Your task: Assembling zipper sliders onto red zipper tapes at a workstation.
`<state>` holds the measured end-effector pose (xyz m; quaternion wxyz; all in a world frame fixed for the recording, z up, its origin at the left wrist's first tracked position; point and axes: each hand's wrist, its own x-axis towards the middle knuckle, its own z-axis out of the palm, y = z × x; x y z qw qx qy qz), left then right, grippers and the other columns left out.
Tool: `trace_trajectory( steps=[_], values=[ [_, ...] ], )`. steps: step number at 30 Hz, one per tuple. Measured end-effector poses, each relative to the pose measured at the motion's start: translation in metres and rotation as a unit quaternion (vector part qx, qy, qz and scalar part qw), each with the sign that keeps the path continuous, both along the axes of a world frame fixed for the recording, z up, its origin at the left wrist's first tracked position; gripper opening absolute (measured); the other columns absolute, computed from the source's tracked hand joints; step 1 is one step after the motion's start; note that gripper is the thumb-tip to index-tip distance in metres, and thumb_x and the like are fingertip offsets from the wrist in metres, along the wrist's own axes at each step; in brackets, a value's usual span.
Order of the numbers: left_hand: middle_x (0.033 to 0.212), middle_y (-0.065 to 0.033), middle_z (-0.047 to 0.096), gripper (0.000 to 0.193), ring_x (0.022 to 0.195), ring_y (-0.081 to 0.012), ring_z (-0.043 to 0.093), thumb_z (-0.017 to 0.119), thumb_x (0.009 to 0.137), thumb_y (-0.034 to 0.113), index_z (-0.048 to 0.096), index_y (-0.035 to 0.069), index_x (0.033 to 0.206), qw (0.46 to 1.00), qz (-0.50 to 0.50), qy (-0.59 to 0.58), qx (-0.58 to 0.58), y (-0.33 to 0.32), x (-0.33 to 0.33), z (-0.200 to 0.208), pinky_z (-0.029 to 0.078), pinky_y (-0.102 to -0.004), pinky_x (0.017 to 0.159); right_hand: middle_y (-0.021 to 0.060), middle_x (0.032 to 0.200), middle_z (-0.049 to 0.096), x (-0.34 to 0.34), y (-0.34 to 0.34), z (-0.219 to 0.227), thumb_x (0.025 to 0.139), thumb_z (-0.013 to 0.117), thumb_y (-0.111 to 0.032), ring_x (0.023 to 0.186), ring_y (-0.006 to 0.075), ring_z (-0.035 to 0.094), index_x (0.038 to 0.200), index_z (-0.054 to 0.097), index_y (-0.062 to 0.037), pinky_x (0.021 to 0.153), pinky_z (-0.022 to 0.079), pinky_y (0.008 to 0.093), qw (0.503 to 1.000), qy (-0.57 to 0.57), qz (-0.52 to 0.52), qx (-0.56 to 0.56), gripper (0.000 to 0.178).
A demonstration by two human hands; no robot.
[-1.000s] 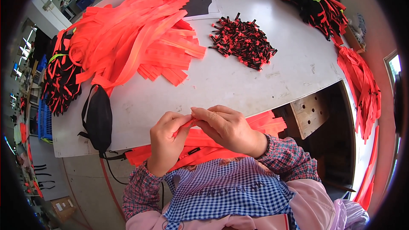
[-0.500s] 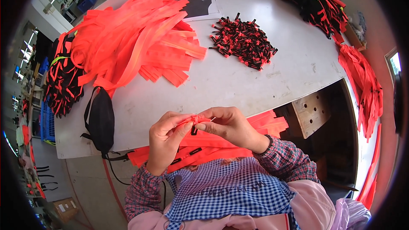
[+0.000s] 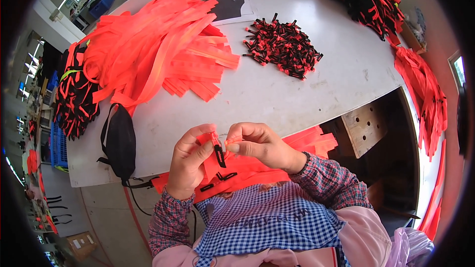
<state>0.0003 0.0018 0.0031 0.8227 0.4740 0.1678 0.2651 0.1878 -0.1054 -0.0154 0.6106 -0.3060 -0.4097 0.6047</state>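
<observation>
Holding one orange strip (image 3: 210, 167), the left hand (image 3: 187, 162) is near the right hand (image 3: 262, 146) at the near table edge.
Left thumb and forefinger are clamped on the strip, where one black pull (image 3: 219, 154) hangs; at least two similar pieces (image 3: 229, 176) lie below. Right thumb and fingertips are together; whether they pinch something, one cannot tell. Beyond, open white table (image 3: 198, 113) reaches one orange heap (image 3: 158, 49), far left, and one uncountable black-red pile (image 3: 284, 49), far right.

Workshop: worktable (image 3: 346, 64), heaped orange strips (image 3: 148, 49)
</observation>
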Motion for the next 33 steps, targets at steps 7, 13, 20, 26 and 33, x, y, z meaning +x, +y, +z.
trace_trajectory(
  steps=[7, 13, 20, 26, 33],
  values=[
    [0.113, -0.0061, 0.068, 0.027, 0.104, -0.013, 0.064, 0.061, 0.1, 0.003, 0.06, -0.002, 0.126, 0.997, -0.06, 0.044, 0.027, -0.001, -0.001, 0.001, 0.052, -0.0287, 0.093, -0.0069, 0.092, 0.059, 0.001, 0.002, -0.002, 0.1, 0.06, -0.008, 0.087, 0.0023, 0.052, 0.095, 0.063, -0.0044, 0.081, 0.045, 0.0217, 0.999, -0.007, 0.021, -0.045, 0.007],
    [0.113, -0.0063, 0.068, 0.032, 0.103, -0.0118, 0.064, 0.066, 0.096, 0.003, 0.06, -0.002, 0.128, 0.979, -0.087, 0.083, 0.164, 0.004, 0.002, 0.009, 0.053, -0.0272, 0.092, -0.0045, 0.089, 0.061, -0.006, -0.001, -0.007, 0.1, 0.063, -0.008, 0.084, 0.0047, 0.053, 0.098, 0.066, -0.0033, 0.078, 0.046, 0.0236, 0.999, 0.032, -0.022, -0.033, 0.006],
    [0.106, -0.0083, 0.073, 0.036, 0.097, -0.0138, 0.069, 0.074, 0.087, -0.004, 0.068, -0.001, 0.122, 0.921, 0.038, 0.213, 0.324, -0.013, -0.002, 0.031, 0.055, -0.0274, 0.086, 0.0068, 0.093, 0.068, -0.006, 0.0, -0.006, 0.093, 0.074, -0.012, 0.086, 0.0168, 0.062, 0.11, 0.073, -0.0033, 0.075, 0.05, 0.0302, 0.958, -0.19, -0.168, 0.132, 0.02],
    [0.096, -0.0123, 0.073, 0.021, 0.083, -0.0193, 0.072, 0.074, 0.082, -0.007, 0.074, -0.002, 0.103, 0.844, 0.05, 0.238, 0.477, -0.016, -0.006, 0.038, 0.057, -0.0282, 0.072, 0.0079, 0.094, 0.068, -0.009, -0.001, -0.004, 0.085, 0.081, -0.013, 0.086, 0.0216, 0.064, 0.102, 0.072, -0.004, 0.074, 0.052, 0.033, 0.913, -0.289, -0.207, 0.199, 0.021],
    [0.087, -0.0113, 0.072, 0.017, 0.076, -0.0182, 0.07, 0.075, 0.079, -0.008, 0.074, -0.002, 0.095, 0.859, 0.022, 0.214, 0.465, -0.014, -0.008, 0.038, 0.054, -0.0282, 0.065, 0.0082, 0.09, 0.064, -0.012, -0.004, -0.003, 0.078, 0.085, -0.014, 0.085, 0.0252, 0.064, 0.099, 0.071, -0.0062, 0.072, 0.053, 0.0355, 0.833, -0.408, -0.254, 0.275, 0.026]
  ],
)
